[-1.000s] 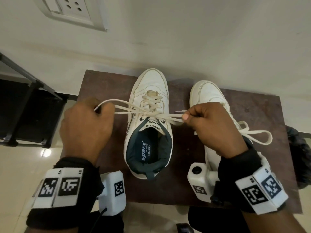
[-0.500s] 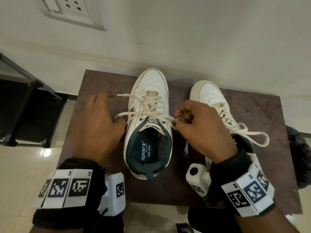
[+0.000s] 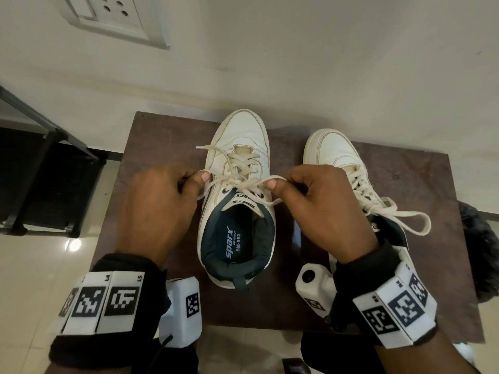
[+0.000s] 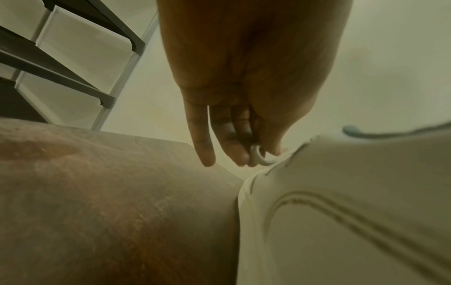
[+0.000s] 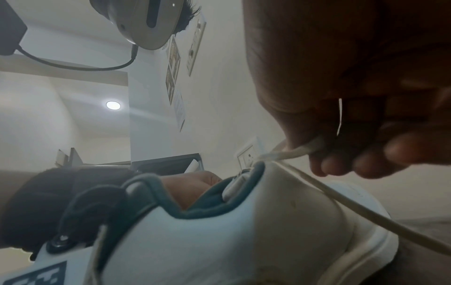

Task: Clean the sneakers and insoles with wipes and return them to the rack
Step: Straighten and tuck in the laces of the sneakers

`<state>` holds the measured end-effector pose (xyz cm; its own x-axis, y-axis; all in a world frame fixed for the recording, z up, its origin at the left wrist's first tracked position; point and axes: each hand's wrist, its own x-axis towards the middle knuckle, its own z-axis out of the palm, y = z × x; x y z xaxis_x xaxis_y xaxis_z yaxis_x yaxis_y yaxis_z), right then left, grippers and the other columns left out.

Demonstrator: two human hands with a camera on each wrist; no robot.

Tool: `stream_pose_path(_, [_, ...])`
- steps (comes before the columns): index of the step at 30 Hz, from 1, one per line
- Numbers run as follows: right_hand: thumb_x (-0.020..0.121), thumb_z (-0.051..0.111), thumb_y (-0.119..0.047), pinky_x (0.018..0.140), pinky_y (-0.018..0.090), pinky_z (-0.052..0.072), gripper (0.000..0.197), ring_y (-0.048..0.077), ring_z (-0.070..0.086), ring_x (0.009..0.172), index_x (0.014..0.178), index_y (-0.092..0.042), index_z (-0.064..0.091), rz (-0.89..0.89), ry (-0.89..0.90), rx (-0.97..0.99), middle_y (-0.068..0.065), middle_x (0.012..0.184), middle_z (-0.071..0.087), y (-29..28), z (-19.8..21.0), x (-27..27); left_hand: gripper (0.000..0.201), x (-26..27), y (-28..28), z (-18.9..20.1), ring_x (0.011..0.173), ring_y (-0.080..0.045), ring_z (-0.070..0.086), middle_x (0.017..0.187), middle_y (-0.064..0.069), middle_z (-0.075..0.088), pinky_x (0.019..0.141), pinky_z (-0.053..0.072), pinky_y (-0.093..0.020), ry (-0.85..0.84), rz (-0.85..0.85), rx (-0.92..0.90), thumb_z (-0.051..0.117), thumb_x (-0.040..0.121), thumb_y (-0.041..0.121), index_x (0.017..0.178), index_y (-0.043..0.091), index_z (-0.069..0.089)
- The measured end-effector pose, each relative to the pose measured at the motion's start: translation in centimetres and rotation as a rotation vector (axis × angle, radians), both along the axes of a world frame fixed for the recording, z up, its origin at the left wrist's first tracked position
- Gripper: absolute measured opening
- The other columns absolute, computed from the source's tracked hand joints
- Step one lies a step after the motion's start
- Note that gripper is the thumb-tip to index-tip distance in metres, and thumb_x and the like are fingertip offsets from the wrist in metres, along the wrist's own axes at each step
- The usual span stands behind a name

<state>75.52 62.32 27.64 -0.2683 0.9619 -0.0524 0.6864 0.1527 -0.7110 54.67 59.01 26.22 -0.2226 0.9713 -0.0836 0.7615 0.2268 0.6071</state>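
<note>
Pinching a cream lace [image 3: 244, 184] between thumb and forefinger, the left hand [image 3: 159, 211] sits at nine o'clock of the near sneaker [image 3: 237, 190], its other fingers curled; the left wrist view shows the lace looped round those fingertips [image 4: 240, 154]. At three o'clock of the same sneaker the right hand [image 3: 321, 209] grips the other end of the lace in a closed pinch, and the right wrist view shows the cord running out from under its curled fingers [image 5: 366, 162] across the sneaker's side. Both ends meet at a crossing over the tongue. The sneaker is white with a dark blue lining, toe pointing to twelve o'clock, and stands on a dark brown surface [image 3: 162, 147]. Its insole [image 3: 233, 244] lies inside and reads "sparx" with "SM-952" beside it; a smaller line of print under the brand is too fine to read. The tongue label carries the same brand, seen upside down. A second sneaker [image 3: 334, 155] stands just beside it at three o'clock, partly behind the right hand, with a loose lace loop [image 3: 405, 220] lying over its collar. Both wrists wear black bands with white blocks printed with square black-and-white codes. A black rack [image 3: 40, 168] stands on the floor at nine o'clock of the surface. A white wall socket [image 3: 113, 14] is at eleven o'clock.
</note>
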Motion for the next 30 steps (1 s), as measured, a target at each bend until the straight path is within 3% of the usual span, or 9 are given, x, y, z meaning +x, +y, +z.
stream_pose_path(2, [0.093, 0.055, -0.028, 0.065, 0.037, 0.051, 0.020, 0.011, 0.058, 0.061, 0.096, -0.021, 0.073, -0.015, 0.019, -0.027, -0.008, 0.061, 0.060, 0.2, -0.1, 0.4, 0.032, -0.4, 0.0, -0.3, 0.070, -0.022, 0.062, 0.078, -0.009, 0.070, 0.068, 0.052, -0.039, 0.010, 0.010, -0.009, 0.054, 0.093, 0.037, 0.091, 0.011, 0.073])
stream_pose_path(5, [0.092, 0.056, -0.017, 0.080, 0.033, 0.052, 0.032, 0.006, 0.059, 0.073, 0.123, -0.023, 0.061, -0.060, -0.006, -0.037, -0.003, 0.082, 0.069, 0.6, -0.4, 1.2, 0.026, -0.9, -0.2, -0.3, 0.073, -0.021, 0.062, 0.081, -0.007, 0.071, 0.071, 0.052, -0.038, 0.032, 0.032, 0.045, 0.057, 0.092, 0.033, 0.094, 0.014, 0.074])
stream_pose_path(8, [0.088, 0.060, -0.019, 0.076, 0.030, 0.052, 0.031, 0.003, 0.059, 0.071, 0.118, -0.026, 0.064, -0.062, 0.007, -0.021, -0.009, 0.083, 0.067, 0.4, -0.4, 1.2, 0.028, -0.8, -0.3, -0.2, 0.068, -0.021, 0.062, 0.077, -0.006, 0.070, 0.069, 0.053, -0.042, 0.025, 0.048, 0.078, 0.057, 0.092, 0.035, 0.092, 0.013, 0.074])
stream_pose_path(10, [0.086, 0.059, -0.032, 0.074, 0.028, 0.052, 0.030, 0.002, 0.061, 0.075, 0.115, -0.028, 0.066, -0.053, 0.052, -0.005, -0.015, 0.085, 0.066, 0.2, -0.2, 0.7, 0.030, -0.6, -0.2, -0.2, 0.065, -0.021, 0.062, 0.073, -0.006, 0.069, 0.067, 0.054, -0.044, 0.017, 0.040, 0.077, 0.056, 0.092, 0.037, 0.088, 0.013, 0.074])
stream_pose_path(12, [0.085, 0.055, -0.041, 0.076, 0.030, 0.053, 0.033, 0.003, 0.062, 0.082, 0.112, -0.026, 0.068, -0.036, 0.085, -0.008, -0.011, 0.093, 0.067, 0.1, -0.2, 0.2, 0.032, -0.5, -0.1, -0.2, 0.066, -0.022, 0.063, 0.073, -0.007, 0.069, 0.067, 0.054, -0.046, 0.011, 0.043, 0.078, 0.055, 0.092, 0.039, 0.086, 0.013, 0.073])
stream_pose_path(17, [0.087, 0.064, -0.030, 0.069, 0.037, 0.051, 0.009, 0.007, 0.059, 0.076, 0.086, -0.025, 0.072, 0.062, 0.065, 0.031, -0.009, 0.083, 0.063, 0.3, -0.5, 0.0, 0.028, -0.1, -0.1, 0.0, 0.068, -0.021, 0.063, 0.076, -0.007, 0.070, 0.066, 0.054, -0.043, -0.008, 0.040, 0.083, 0.056, 0.093, 0.036, 0.091, 0.014, 0.074])
stream_pose_path(23, [0.086, 0.062, -0.028, 0.056, 0.034, 0.050, 0.017, 0.007, 0.056, 0.057, 0.071, -0.021, 0.067, -0.023, -0.122, 0.054, -0.009, 0.061, 0.061, 0.1, -0.8, 0.4, 0.039, -0.6, -0.4, 0.0, 0.053, -0.018, 0.057, 0.058, -0.005, 0.062, 0.057, 0.051, -0.037, -0.026, 0.096, 0.032, 0.052, 0.086, 0.044, 0.066, 0.014, 0.067])
stream_pose_path(26, [0.082, 0.060, -0.026, 0.052, 0.033, 0.048, 0.021, 0.011, 0.054, 0.052, 0.064, -0.017, 0.064, -0.091, -0.278, 0.016, -0.003, 0.054, 0.058, 0.3, -1.5, 0.8, 0.031, -1.1, -0.5, -0.4, 0.054, -0.019, 0.055, 0.060, -0.007, 0.061, 0.057, 0.047, -0.032, 0.023, 0.133, -0.035, 0.058, 0.088, 0.031, 0.066, 0.012, 0.066])
stream_pose_path(30, [0.083, 0.056, -0.029, 0.055, 0.033, 0.048, 0.024, 0.016, 0.056, 0.057, 0.065, -0.015, 0.064, -0.081, -0.439, -0.014, 0.002, 0.060, 0.061, 0.1, -2.1, 0.5, 0.030, -1.1, -0.6, -0.9, 0.053, -0.014, 0.048, 0.057, -0.004, 0.054, 0.051, 0.034, -0.021, 0.094, 0.124, -0.126, 0.058, 0.090, 0.024, 0.062, 0.012, 0.060])
